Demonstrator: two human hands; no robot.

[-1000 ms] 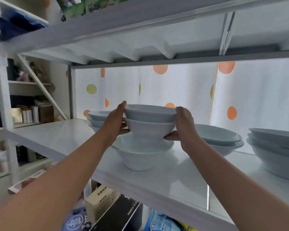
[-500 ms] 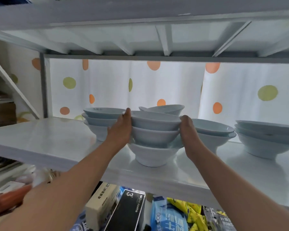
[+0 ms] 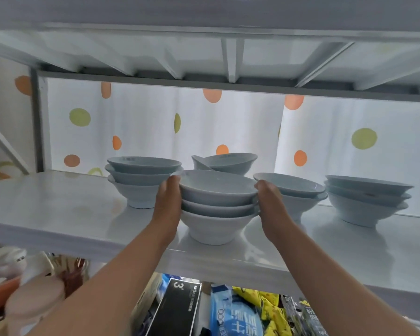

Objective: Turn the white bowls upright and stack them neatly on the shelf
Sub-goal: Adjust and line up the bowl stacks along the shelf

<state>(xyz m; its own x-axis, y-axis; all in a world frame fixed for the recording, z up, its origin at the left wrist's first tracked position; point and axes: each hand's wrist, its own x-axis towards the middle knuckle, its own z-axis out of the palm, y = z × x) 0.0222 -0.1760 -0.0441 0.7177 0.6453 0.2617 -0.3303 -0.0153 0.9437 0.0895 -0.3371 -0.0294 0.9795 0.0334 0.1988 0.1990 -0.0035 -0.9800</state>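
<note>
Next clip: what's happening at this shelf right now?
A person's left hand and right hand press on either side of a stack of three upright white ceramic bowls at the front of the glossy white shelf. The stack's bottom bowl sits on the shelf. More upright white bowl stacks stand behind and beside it.

storeroom, metal shelving [image 3: 58,229], boxed goods [image 3: 177,309]
</note>
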